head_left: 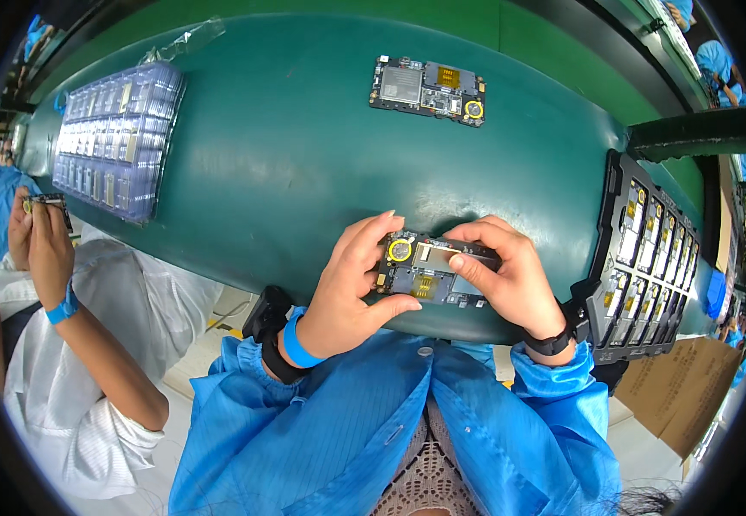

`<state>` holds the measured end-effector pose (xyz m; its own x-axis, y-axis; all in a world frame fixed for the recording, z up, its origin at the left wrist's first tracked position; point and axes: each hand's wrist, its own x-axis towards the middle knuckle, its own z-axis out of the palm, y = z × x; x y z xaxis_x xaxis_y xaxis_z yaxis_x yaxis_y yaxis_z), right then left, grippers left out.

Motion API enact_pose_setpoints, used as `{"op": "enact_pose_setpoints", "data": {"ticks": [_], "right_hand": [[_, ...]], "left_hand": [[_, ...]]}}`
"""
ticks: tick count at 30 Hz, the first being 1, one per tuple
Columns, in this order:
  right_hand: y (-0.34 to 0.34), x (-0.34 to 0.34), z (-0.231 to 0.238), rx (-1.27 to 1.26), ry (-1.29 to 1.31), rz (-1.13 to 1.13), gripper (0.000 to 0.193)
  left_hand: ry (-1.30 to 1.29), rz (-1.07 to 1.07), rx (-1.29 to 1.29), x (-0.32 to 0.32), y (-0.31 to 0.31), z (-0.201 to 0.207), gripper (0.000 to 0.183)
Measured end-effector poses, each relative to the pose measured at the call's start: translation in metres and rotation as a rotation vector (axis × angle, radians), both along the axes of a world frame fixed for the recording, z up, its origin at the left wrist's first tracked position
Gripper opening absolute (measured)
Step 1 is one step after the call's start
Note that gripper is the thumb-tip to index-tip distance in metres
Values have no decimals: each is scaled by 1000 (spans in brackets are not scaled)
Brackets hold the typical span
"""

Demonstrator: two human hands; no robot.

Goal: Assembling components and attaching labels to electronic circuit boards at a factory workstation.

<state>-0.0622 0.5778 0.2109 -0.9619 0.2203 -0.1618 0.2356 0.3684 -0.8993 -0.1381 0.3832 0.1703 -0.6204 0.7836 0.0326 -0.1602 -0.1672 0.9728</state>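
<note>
A dark circuit board (424, 268) with a round coin cell and gold contacts lies at the near edge of the green belt. My left hand (347, 288) grips its left end between thumb and fingers. My right hand (510, 275) holds its right end, the thumb pressing on a metal shield on the board. A second circuit board (427, 89) lies farther back on the belt, untouched.
A clear blue tray (115, 138) of small metal parts sits at the belt's left. A black tray (648, 258) holding several boards stands at the right. A co-worker's hands (38, 236) at the left hold a small part. A cardboard box (682, 387) is at lower right.
</note>
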Motion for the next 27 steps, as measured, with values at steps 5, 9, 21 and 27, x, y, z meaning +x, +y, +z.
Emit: {"op": "enact_pose_setpoints", "data": {"ticks": [5,9,21,27], "right_hand": [[-2,3,0,-97,-69,-54,20],[-4,4,2,-69,-57,-53,19],[-11,8,9,23,102,-120,21],[-9,11,3,340,211,-48,24]], "left_hand": [[-156,33,-28,-3,7,21,93],[-210,4,-98,-1,11,22,84],[-386,71,-148,-6,15,24,44],[-420,59,-99,-4,16,27,47]]}}
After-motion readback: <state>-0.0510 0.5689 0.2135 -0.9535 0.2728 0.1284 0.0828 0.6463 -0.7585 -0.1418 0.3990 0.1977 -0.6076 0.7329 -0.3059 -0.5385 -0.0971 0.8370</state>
